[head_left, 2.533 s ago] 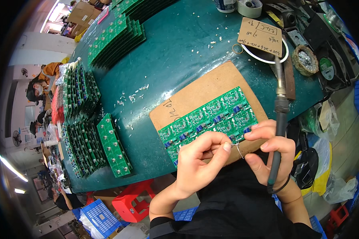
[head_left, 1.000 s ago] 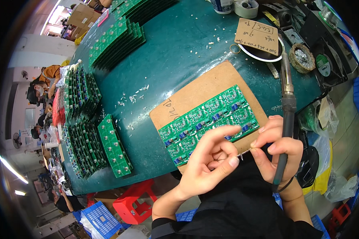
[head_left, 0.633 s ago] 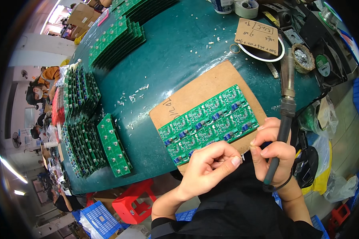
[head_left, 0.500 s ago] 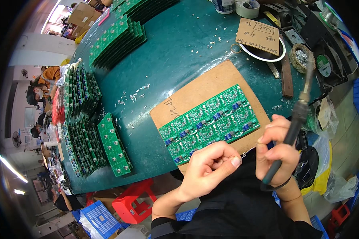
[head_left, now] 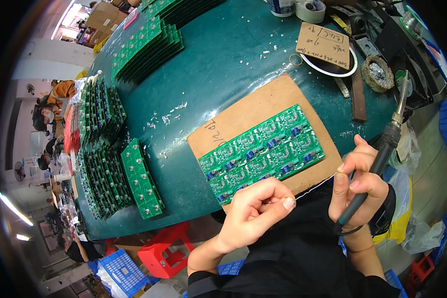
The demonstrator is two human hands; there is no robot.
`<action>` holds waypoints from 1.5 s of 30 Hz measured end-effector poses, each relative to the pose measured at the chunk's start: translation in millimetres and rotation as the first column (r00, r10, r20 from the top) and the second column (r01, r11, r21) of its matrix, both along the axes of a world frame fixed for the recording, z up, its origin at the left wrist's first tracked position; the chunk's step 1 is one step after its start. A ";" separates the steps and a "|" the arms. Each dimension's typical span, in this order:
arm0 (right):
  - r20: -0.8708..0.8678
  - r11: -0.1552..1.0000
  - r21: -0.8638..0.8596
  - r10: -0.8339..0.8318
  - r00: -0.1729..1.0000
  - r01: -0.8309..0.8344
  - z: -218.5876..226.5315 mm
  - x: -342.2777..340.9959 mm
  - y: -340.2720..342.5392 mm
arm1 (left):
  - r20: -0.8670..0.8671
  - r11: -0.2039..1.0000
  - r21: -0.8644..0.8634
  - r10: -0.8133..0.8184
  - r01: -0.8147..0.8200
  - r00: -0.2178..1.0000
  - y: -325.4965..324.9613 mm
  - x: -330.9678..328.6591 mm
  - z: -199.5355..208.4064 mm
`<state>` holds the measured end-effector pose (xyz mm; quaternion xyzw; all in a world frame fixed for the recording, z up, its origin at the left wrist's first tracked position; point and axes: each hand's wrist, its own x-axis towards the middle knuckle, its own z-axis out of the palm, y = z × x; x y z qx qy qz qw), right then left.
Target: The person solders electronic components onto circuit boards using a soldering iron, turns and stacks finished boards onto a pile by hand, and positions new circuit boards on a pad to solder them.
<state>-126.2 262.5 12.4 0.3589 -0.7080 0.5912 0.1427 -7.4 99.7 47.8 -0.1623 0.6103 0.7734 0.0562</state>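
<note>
My left hand point(head_left: 259, 211) is closed in a pinch at one end of a thin silvery wire point(head_left: 317, 187), which looks like solder wire. The wire runs across to my right hand point(head_left: 357, 191), whose thumb and forefinger pinch its other end. That same hand also holds a soldering iron point(head_left: 368, 184), its dark handle lying across the fingers and its metal tip pointing up and away. Just beyond the hands, a green circuit board panel point(head_left: 263, 149) with blue components lies on a brown board point(head_left: 278, 92). My left knuckles cover part of the panel's near edge.
Stacks of green circuit boards point(head_left: 146, 49) stand on the green table point(head_left: 208, 89) at the far left. A single panel point(head_left: 141, 179) leans by more boards point(head_left: 102, 184). Tip cleaner point(head_left: 377, 73), white ring point(head_left: 353, 62) and cardboard point(head_left: 323, 44) sit far right. A red stool point(head_left: 164, 253) is below.
My right hand and the iron have moved right, away from my left hand. The wire, looped between the fingers before, is now drawn out long. The panel stays put.
</note>
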 end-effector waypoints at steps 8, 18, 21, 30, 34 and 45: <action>0.088 0.988 -0.008 0.154 0.984 -0.154 7.0 -3.0 6.3 | -0.004 0.988 -0.136 0.067 -0.067 0.998 -19.4 7.4 6.9; 0.021 0.901 0.134 0.414 0.910 -0.413 6.4 -22.1 13.9 | 0.184 0.992 -0.004 -0.123 0.126 0.975 -17.9 -17.9 10.8; 0.151 0.954 0.132 0.248 0.957 -0.268 7.2 -30.4 6.2 | -0.152 0.860 -0.509 -0.046 -0.038 0.987 -18.7 -33.3 6.6; 0.354 0.994 0.051 0.071 0.933 -0.095 -5.4 -36.8 22.0 | -0.253 0.286 -0.928 -0.011 -0.240 0.967 -28.8 -81.1 -35.2; 0.332 0.988 0.046 0.124 0.935 -0.148 -6.7 -41.6 18.1 | -0.298 0.277 -0.919 -0.013 -0.282 0.955 -29.0 -88.9 -44.4; 0.360 0.975 0.081 0.167 0.918 -0.209 -14.6 -48.4 8.1 | -0.220 0.294 -0.934 -0.022 -0.204 0.975 -29.2 -91.8 -55.2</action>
